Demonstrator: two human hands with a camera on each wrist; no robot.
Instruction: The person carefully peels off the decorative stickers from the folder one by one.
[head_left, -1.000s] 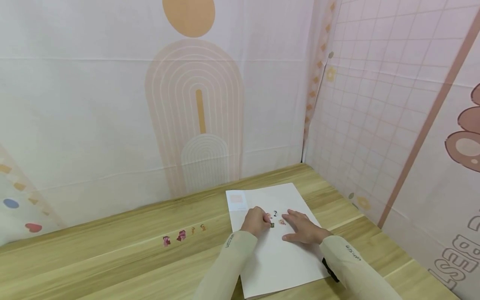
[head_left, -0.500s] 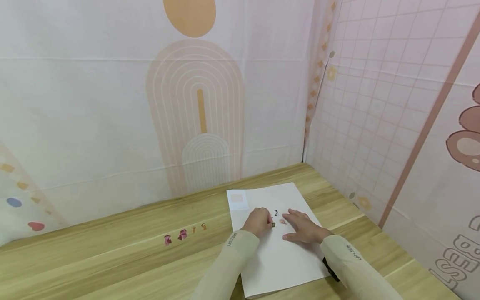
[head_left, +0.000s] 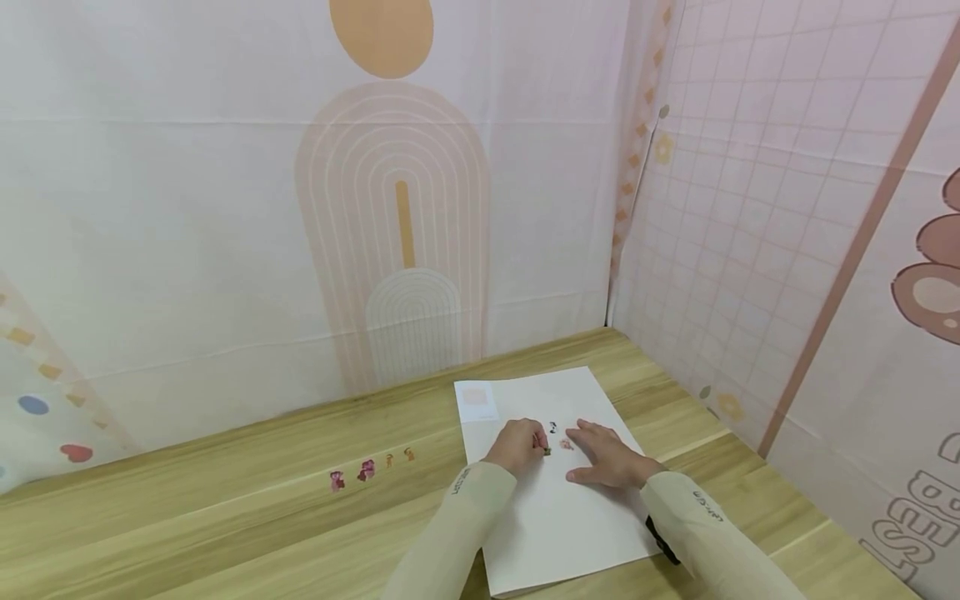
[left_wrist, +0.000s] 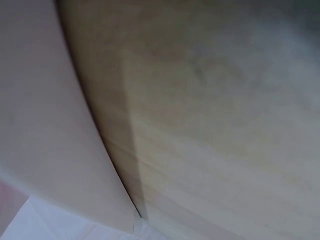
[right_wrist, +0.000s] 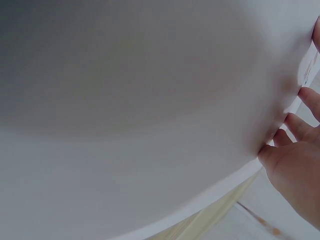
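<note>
On the white sheet (head_left: 558, 525), my left hand (head_left: 516, 446) has its fingers curled, with the fingertips at a small green sticker (head_left: 547, 452) that they partly cover. My right hand (head_left: 607, 457) lies with fingers spread on the sheet's right side. Its fingertips are beside a pinkish-orange sticker (head_left: 566, 445). Just above these is a small black-and-white sticker (head_left: 552, 427). In the right wrist view the right hand (right_wrist: 300, 160) touches the white surface with its fingertips. The left wrist view shows no fingers.
To the left on the wooden table (head_left: 225, 533) lie two magenta figure stickers (head_left: 366, 471) and two small orange stickers (head_left: 408, 454). A pale label (head_left: 476, 400) is at the sheet's upper left corner. Patterned cloth walls (head_left: 540, 208) stand behind and to the right.
My left hand's fingers have shifted slightly over the same spot, tilting and then turning back by the green sticker. My right hand has stayed in place. The stickers on the table have not moved.
</note>
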